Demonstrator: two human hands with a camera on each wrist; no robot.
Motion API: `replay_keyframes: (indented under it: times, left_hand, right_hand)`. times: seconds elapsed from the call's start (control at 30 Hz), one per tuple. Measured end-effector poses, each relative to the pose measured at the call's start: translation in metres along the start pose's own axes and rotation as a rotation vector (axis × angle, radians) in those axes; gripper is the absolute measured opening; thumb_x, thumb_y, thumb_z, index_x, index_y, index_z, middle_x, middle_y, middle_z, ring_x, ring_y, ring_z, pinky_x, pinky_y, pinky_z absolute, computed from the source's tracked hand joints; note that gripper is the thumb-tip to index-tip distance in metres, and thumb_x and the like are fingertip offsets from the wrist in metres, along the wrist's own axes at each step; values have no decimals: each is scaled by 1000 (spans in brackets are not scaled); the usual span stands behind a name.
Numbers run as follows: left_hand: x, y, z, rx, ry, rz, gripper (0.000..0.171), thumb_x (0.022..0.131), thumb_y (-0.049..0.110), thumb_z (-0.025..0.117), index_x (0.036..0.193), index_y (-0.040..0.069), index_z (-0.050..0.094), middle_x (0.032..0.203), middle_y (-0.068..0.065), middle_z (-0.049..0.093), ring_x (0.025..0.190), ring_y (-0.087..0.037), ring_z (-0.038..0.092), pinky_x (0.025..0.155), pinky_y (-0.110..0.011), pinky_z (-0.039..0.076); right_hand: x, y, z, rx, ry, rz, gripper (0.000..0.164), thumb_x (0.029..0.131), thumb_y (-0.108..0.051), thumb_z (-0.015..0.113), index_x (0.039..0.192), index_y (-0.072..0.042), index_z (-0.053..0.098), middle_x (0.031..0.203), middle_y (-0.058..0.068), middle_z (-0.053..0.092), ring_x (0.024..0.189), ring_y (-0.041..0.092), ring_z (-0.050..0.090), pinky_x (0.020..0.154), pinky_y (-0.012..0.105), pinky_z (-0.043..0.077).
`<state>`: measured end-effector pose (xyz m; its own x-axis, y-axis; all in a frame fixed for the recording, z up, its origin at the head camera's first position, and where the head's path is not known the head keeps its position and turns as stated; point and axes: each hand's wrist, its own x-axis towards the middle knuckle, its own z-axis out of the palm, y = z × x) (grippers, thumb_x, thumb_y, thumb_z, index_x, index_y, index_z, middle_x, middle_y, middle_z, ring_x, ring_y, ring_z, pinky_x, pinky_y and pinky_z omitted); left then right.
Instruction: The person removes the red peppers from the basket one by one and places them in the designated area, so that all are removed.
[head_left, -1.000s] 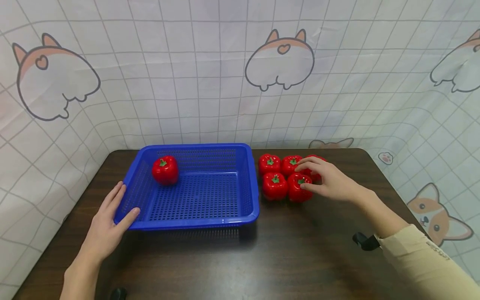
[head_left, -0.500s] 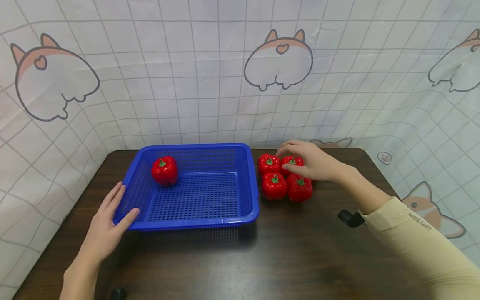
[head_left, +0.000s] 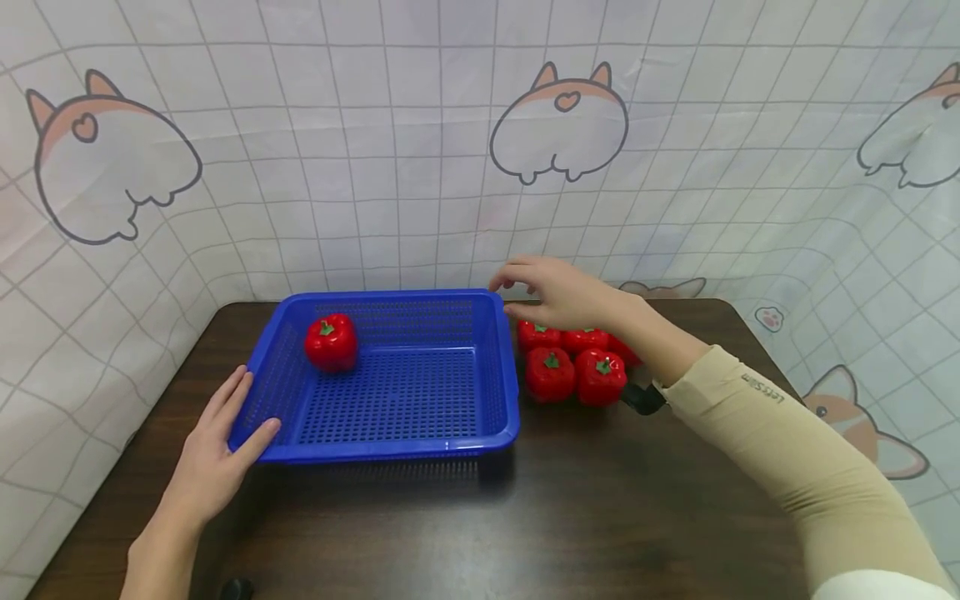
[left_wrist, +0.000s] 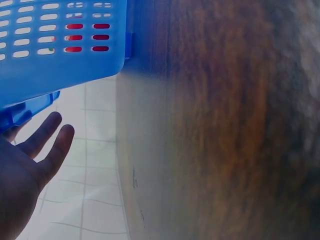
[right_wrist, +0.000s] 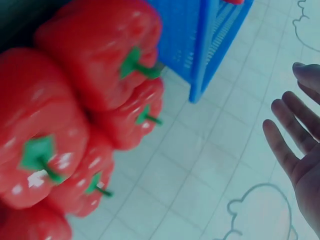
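Note:
A blue plastic basket point(head_left: 390, 448) stands on the dark wooden table, with one red bell pepper point(head_left: 331, 343) in its back left part. My left hand point(head_left: 206, 458) lies at the basket's left side, fingers straight along the outside and thumb over the front left rim. My right hand point(head_left: 558, 292) hovers by the basket's back right corner, fingers loosely bent and holding nothing. In the right wrist view, a gap shows between its fingers point(right_wrist: 282, 150) and the basket. Several red bell peppers point(head_left: 600, 377) with green stems stand grouped right of the basket, the rear ones partly hidden by my right arm.
A white gridded cloth point(head_left: 442, 167) with cartoon dogs hangs behind and beside the table point(head_left: 480, 533). A black strap end point(head_left: 643, 398) sticks out from the right sleeve close to the peppers. Another small black piece point(head_left: 237, 588) shows by the left wrist.
My right hand has moved left and back, from over the pepper group to the basket's back right corner, carrying nothing. The left hand, basket and peppers stay in place.

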<state>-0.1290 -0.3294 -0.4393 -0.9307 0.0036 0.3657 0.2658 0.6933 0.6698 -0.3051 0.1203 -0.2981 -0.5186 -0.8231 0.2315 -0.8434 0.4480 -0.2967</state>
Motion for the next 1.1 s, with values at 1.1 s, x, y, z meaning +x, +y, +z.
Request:
replay_keyframes:
  times: [1.1]
  left_hand:
    - [-1, 1, 0, 4, 5, 3, 75, 100, 25, 67, 162, 6, 30, 169, -11, 22, 147, -50, 25, 112, -72, 20]
  right_hand:
    - [167, -63, 87, -46, -246, -60, 37, 99, -19, 70, 133, -8, 63, 129, 4, 62, 121, 19, 56, 101, 28, 44]
